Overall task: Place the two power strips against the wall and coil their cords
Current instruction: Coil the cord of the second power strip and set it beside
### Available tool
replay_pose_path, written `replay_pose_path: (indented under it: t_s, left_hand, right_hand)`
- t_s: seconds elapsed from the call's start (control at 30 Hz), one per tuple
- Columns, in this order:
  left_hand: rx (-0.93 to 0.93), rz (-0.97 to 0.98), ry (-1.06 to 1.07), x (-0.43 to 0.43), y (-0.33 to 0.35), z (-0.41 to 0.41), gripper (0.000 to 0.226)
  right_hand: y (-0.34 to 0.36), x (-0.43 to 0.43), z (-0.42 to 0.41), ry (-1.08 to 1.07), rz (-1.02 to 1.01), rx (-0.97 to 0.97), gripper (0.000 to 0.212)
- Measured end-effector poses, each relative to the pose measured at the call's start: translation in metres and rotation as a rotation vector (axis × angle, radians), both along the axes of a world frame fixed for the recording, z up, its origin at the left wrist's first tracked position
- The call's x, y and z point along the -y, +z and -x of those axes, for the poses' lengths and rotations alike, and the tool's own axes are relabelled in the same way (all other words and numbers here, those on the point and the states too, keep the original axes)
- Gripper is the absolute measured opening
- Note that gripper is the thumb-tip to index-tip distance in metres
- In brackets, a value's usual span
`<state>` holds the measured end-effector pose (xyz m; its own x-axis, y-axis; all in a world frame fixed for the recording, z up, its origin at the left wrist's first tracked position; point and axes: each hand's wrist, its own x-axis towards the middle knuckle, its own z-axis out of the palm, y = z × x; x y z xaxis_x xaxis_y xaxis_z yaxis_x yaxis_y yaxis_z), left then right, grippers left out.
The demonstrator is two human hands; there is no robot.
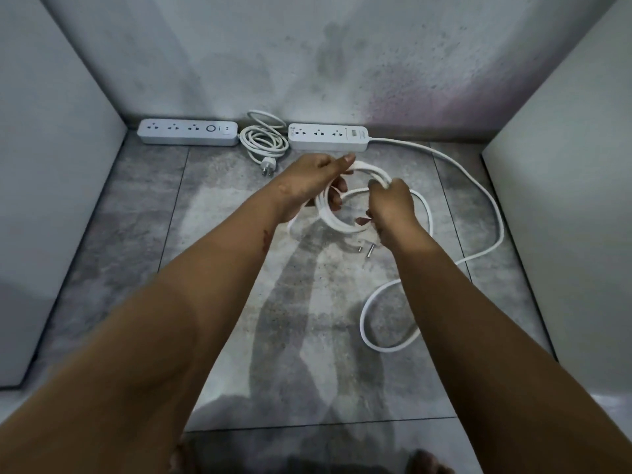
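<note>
At the left, the pale grey rectangular plastic power strip (187, 132) is lying against the stained grey wall (307, 63), and its thin white cord (263, 140) is already lying coiled just beside it. The white rectangular plastic power strip (328, 136) is also resting against the wall. In front of it, the loops of its thick white cord (337, 223) are being held by the left hand (307, 186), whose fingers are curled round them. A further turn is being pinched by the right hand (390, 203). The loose length (501, 234) is trailing over the grey tiled floor (455, 200) at the right. If this length is pulled too hard, the second strip may be dragged from the wall. If the grip is loosened, the loops may spring open. Counted: 2 strips, 2 cords, 1 finished coil, 2 hands.
</note>
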<state>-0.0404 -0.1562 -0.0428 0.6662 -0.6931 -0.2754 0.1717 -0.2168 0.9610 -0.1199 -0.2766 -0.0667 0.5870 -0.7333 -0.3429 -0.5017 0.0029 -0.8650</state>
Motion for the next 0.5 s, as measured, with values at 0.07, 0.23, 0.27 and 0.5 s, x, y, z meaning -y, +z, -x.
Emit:
replay_pose_path:
  t_s: [0.07,0.23,0.27,0.5]
  left_hand:
    - [0.01,-0.071,-0.04,-0.003,0.0,-0.003,0.036]
    - [-0.171,0.05,0.086,0.004,-0.006,0.002,0.033]
    - [-0.177,0.055,0.111,0.005,-0.005,0.003,0.032]
    - [-0.074,-0.01,-0.069,-0.001,0.0,0.003,0.035]
  right_hand:
    - [-0.001,0.004,0.0,-0.127,-0.195,0.042,0.027]
    - [0.008,-0.004,0.003,-0.107,-0.312,0.04,0.014]
    - [0.01,-0.005,0.003,-0.071,-0.277,-0.007,0.015]
    - [0.022,-0.004,0.003,0.247,0.153,-0.052,0.01]
